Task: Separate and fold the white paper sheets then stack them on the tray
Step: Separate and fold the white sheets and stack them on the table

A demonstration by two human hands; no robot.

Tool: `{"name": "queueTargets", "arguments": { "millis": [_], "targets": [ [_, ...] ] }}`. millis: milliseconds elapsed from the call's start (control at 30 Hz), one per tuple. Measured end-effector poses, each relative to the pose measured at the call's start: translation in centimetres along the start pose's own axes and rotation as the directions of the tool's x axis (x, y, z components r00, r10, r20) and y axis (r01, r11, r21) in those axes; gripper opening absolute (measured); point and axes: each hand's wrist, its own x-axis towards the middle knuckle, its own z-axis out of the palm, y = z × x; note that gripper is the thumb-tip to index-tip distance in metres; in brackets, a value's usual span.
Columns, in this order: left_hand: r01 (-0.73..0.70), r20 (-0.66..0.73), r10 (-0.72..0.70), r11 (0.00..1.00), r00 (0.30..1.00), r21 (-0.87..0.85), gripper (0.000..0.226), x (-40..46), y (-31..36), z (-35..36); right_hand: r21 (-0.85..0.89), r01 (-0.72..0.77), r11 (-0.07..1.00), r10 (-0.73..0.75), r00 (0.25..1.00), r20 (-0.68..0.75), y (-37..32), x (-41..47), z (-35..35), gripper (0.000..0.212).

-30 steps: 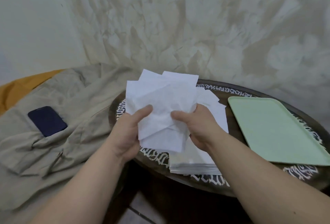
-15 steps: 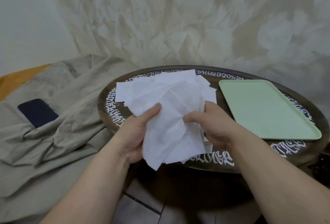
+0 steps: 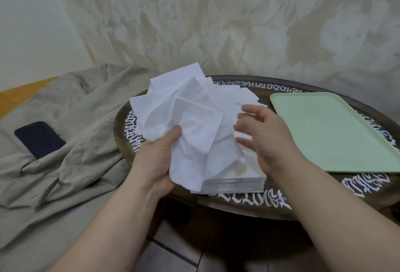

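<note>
White paper sheets (image 3: 186, 124), a crumpled bunch, are now gripped by the left hand (image 3: 158, 154) alone above the table's stack (image 3: 233, 181); the right hand (image 3: 263, 135) has released, fingers relaxed; the green tray (image 3: 329, 128) is bare, so separating has barely begun

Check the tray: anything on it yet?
Empty. The green tray shows only bare surface; the loose sheets are in the left hand, and the stack sits beside the tray.
</note>
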Motion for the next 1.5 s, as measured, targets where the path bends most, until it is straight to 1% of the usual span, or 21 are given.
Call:
{"name": "queueTargets", "arguments": {
  "millis": [33,67,100,133,200,233,367,467,533,600,667,767,867,900,967,1067,1133,1233,1333,1433,1500],
  "targets": [
    [-0.008,-0.009,0.008,1.0,1.0,-0.01,0.027,0.0,0.1,0.0,-0.092,0.097,0.991,-0.108,0.987,-0.117,-0.2,0.1,0.1,0.02],
    [-0.016,-0.009,0.016,1.0,1.0,-0.018,0.027,0.1,0.2,-0.1,-0.154,0.171,0.973,-0.197,0.965,-0.172,-0.4,0.0,0.1,0.016],
    [-0.022,-0.007,0.022,0.999,1.0,-0.023,0.029,0.1,0.2,0.0,-0.176,0.213,0.961,-0.242,0.957,-0.161,-0.6,-0.3,0.3,0.015],
    [-0.029,0.0,0.029,0.999,1.0,-0.027,0.03,0.0,0.2,0.0,-0.173,0.225,0.959,-0.244,0.965,-0.099,-0.7,-0.7,0.7,0.018],
    [-0.046,0.018,0.047,0.999,0.999,-0.025,0.031,-0.1,0.2,0.1,-0.176,0.171,0.969,-0.161,0.984,0.074,-0.3,-1.5,1.7,0.022],
    [-0.056,0.028,0.056,0.998,0.998,-0.02,0.031,-0.1,0.1,0.3,-0.199,0.141,0.97,-0.117,0.985,0.126,0.1,-1.8,2.1,0.023],
    [-0.088,0.034,0.088,0.996,0.996,-0.008,0.024,-0.6,-0.2,0.6,-0.175,0.137,0.975,-0.122,0.988,0.096,0.6,-2.0,2.8,0.033],
    [-0.091,0.046,0.092,0.996,0.995,-0.023,0.03,-0.8,0.0,0.6,-0.161,0.105,0.981,-0.075,0.979,0.187,0.5,-2.3,2.7,0.033],
    [-0.065,0.069,0.068,0.997,0.995,-0.044,0.04,-0.9,0.1,0.7,-0.16,0.076,0.984,-0.036,0.971,0.236,0.7,-2.5,2.8,0.027],
    [-0.051,0.068,0.055,0.997,0.996,-0.054,0.042,-0.8,0.2,0.6,-0.062,-0.007,0.998,0.022,0.971,0.239,0.5,-2.5,2.9,0.024],
    [-0.035,0.084,0.04,0.998,0.996,-0.06,0.042,-0.8,0.2,0.5,0.036,-0.075,0.997,0.064,0.967,0.247,0.4,-2.3,2.9,0.025],
    [-0.005,0.111,0.012,0.998,0.994,-0.066,0.038,-0.9,0.3,0.3,0.099,-0.132,0.986,0.102,0.959,0.265,0.4,-2.1,2.7,0.026],
    [0.007,0.106,-0.001,0.998,0.994,-0.06,0.034,-1.0,0.4,0.4,0.11,-0.131,0.985,0.089,0.941,0.327,0.9,-1.9,2.7,0.012],
    [0.001,0.104,0.005,0.999,0.995,-0.053,0.033,-0.9,0.4,0.4,0.11,-0.12,0.987,0.078,0.94,0.331,0.8,-2.0,2.7,0.004],
    [-0.014,0.098,0.018,0.999,0.995,-0.038,0.032,-1.0,0.3,0.5,0.097,-0.109,0.989,0.072,0.944,0.323,1.0,-1.9,2.8,0.011],
    [-0.037,0.072,0.039,0.999,0.997,-0.02,0.029,-1.0,0.2,0.6,0.074,-0.128,0.989,0.101,0.949,0.298,0.8,-1.7,2.6,0.005],
    [-0.047,0.055,0.048,0.999,0.997,-0.017,0.028,-1.0,0.2,0.7,0.076,-0.152,0.985,0.127,0.955,0.267,0.7,-1.5,2.4,0.022],
    [-0.078,0.049,0.078,0.997,0.996,-0.01,0.025,-1.0,0.2,0.6,0.089,-0.154,0.984,0.124,0.952,0.281,0.8,-1.3,2.2,0.017],
    [-0.094,0.092,0.094,0.996,0.991,0.001,0.023,-1.1,0.2,0.7,0.096,-0.143,0.985,0.107,0.945,0.309,0.7,-1.6,2.4,0.016],
    [-0.115,0.083,0.113,0.993,0.99,0.012,0.021,-1.2,0.1,0.8,0.05,-0.111,0.993,0.093,0.957,0.277,0.8,-1.8,2.5,0.009],
    [-0.115,0.079,0.115,0.993,0.99,0.001,0.019,-1.3,0.1,0.9,0.058,-0.114,0.992,0.094,0.958,0.272,0.9,-1.7,2.4,0.014]
  ]
}}
